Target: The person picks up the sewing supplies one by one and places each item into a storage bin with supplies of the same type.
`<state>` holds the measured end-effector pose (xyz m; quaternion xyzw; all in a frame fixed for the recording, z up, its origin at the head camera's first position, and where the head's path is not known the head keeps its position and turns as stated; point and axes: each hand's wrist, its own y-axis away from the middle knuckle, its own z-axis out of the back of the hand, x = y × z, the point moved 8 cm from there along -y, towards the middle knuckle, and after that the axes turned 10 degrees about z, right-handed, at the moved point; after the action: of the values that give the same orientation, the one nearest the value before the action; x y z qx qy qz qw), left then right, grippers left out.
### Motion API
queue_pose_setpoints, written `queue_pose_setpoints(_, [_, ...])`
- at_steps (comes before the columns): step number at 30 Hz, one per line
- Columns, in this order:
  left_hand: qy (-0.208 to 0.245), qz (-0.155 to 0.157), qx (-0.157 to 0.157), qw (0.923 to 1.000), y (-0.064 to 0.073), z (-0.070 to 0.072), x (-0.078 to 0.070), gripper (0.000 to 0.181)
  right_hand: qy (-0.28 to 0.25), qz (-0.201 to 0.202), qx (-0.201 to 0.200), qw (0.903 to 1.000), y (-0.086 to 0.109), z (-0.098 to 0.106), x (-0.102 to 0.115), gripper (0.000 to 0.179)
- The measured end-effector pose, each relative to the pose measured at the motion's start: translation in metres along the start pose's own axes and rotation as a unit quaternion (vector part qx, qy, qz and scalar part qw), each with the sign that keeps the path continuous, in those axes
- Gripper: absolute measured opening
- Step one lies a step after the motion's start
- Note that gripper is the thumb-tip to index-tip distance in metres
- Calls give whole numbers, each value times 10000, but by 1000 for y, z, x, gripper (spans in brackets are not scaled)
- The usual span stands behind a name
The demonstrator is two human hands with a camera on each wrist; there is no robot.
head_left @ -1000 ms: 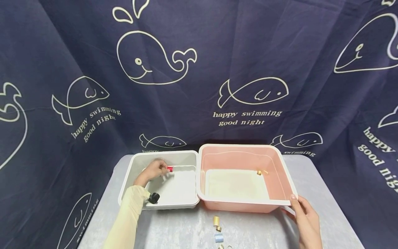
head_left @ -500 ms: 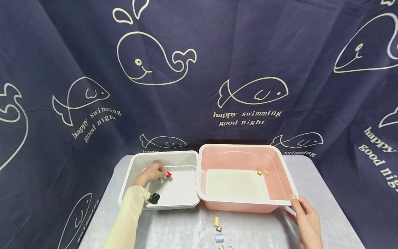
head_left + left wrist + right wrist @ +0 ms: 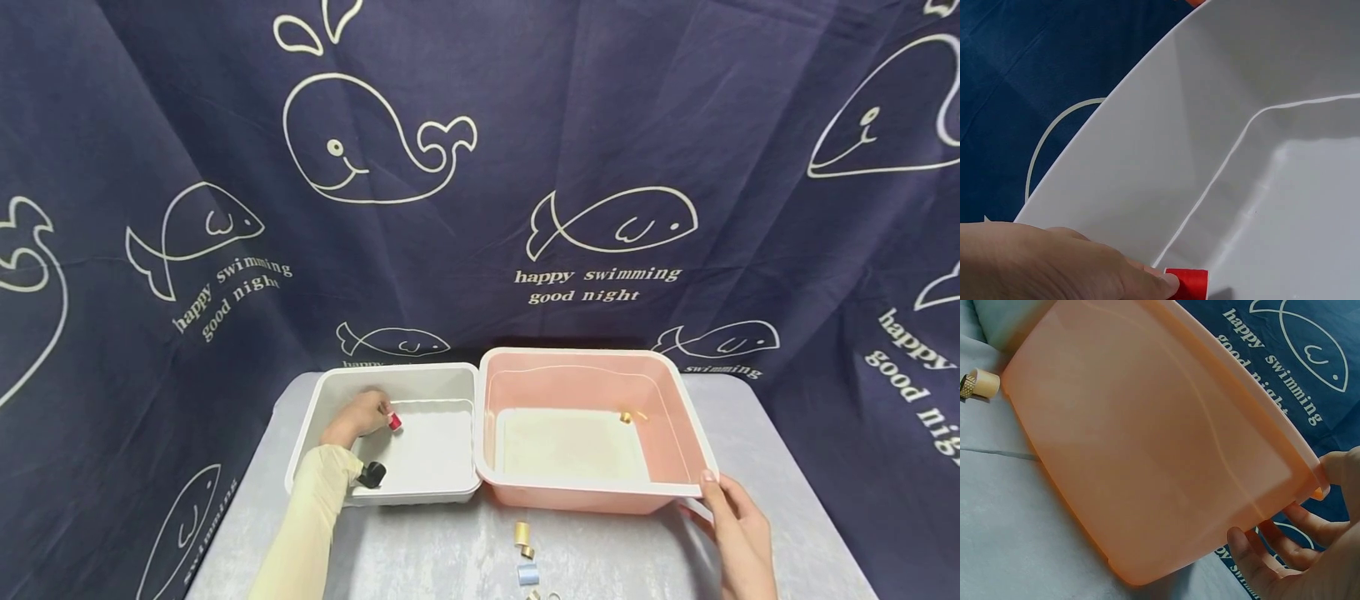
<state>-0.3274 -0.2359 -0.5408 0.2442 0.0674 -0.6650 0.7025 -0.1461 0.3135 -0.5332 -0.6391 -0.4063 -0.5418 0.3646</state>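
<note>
Inside the white bin (image 3: 408,492), near its left end, my left hand (image 3: 363,412) pinches a small red spool (image 3: 395,422) with pale ends. The left wrist view shows the thumb tip against the side of the red spool (image 3: 1191,284); part of it is cut off by the frame edge. My right hand (image 3: 738,525) holds the front right corner of the pink bin (image 3: 585,497). Its thumb lies over the rim, and the other fingers (image 3: 1291,547) reach below, beside the outer wall.
The two bins stand side by side, rims meeting. Two small gold pieces (image 3: 626,417) lie in the pink one. On the grey table in front are a gold spool (image 3: 522,533), a blue spool (image 3: 528,573) and small rings (image 3: 555,596). A dark blue curtain (image 3: 480,208) hangs behind.
My left hand has drawn the red spool leftward and a little nearer inside the white bin, and the spool has turned from level to tilted. The right hand keeps its place.
</note>
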Motion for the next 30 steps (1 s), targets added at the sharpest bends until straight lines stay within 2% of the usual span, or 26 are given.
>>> queue_pose_setpoints(30, [49, -160, -1, 9999, -2, 0, -4, 15, 0, -49, -55, 10000, 0, 0, -2, 10])
